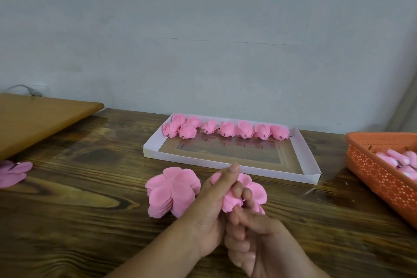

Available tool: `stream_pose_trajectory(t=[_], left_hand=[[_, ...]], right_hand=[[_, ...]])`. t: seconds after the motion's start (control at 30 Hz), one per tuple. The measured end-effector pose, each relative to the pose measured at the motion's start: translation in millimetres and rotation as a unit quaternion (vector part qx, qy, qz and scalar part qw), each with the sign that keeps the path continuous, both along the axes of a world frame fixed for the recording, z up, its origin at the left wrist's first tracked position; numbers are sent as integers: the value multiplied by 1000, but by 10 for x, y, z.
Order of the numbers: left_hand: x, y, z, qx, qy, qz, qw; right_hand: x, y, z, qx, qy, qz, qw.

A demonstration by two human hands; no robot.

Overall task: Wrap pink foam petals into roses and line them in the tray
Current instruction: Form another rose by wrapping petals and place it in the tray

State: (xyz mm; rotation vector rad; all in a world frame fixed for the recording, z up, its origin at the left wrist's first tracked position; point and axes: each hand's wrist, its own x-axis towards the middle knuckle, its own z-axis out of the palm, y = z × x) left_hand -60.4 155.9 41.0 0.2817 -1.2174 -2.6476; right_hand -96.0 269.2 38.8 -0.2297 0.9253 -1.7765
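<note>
Roses fill the tray's back row only; both hands pinch a half-wrapped petal piece, petal stack waits.

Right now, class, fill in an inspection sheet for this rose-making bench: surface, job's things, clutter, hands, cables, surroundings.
Surface: dark wooden table, a lighter board at its far left.
Job's things: white tray with finished roses lined along its far edge; flat petal stack beside the hands; orange basket of pink pieces at right.
Clutter: loose petals at the left edge.
Hands: left hand and right hand both grip the half-wrapped rose.
Cables: grey cable behind the board.
Surroundings: plain grey wall.
</note>
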Motion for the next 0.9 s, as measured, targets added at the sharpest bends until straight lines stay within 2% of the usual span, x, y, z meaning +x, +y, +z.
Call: stream_pose_trajectory(t=[0.07, 0.1, 0.13, 0.17, 0.2, 0.23, 0.27, 0.3, 0.4, 0.43, 0.47, 0.53, 0.63, 0.7, 0.8, 0.9], left_hand=[[-16, 0, -10, 14, -23, 16, 999], [-23, -3, -13, 18, -32, 22, 999], [-27, -4, -14, 19, -40, 27, 999], [-31, -7, -15, 18, -44, 31, 998], [-35, -2, -20, 15, -46, 32, 998], [-43, 6, -35, 11, -46, 35, 998], [-53, 15, -54, 10, -49, 44, 998], [-63, 20, -84, 8, -54, 54, 997], [-78, 39, -130, -17, -67, 62, 996], [-75, 43, -136, -17, -71, 62, 995], [-71, 46, -138, -11, -72, 60, 996], [-57, 52, -121, 4, -63, 47, 997], [-54, 48, -78, 19, -47, 41, 998], [-51, 44, -47, 43, -33, 43, 998], [-35, 31, -29, 54, -22, 39, 998], [-25, 38, -6, 44, -40, 46, 997]], right_hand=[[6, -5, -12, 44, 95, -32, 994], [8, 8, -31, 80, 212, -55, 973], [12, 35, -68, 123, 366, -77, 919], [11, 69, -100, 161, 525, -103, 829], [5, 95, -142, 187, 646, -122, 730], [7, 113, -162, 211, 717, -128, 652], [16, 117, -160, 239, 753, -134, 599], [8, 108, -167, 260, 773, -135, 562], [-2, 73, -152, 274, 819, -168, 476], [-14, 71, -159, 251, 817, -166, 491], [-31, 79, -165, 229, 798, -160, 534], [-62, 90, -189, 195, 718, -170, 646], [-42, 64, -115, 161, 530, -149, 819], [-31, 28, -87, 135, 384, -128, 904], [-2, -18, -54, 103, 225, -110, 963], [-12, -44, -60, 73, 119, -86, 986]])
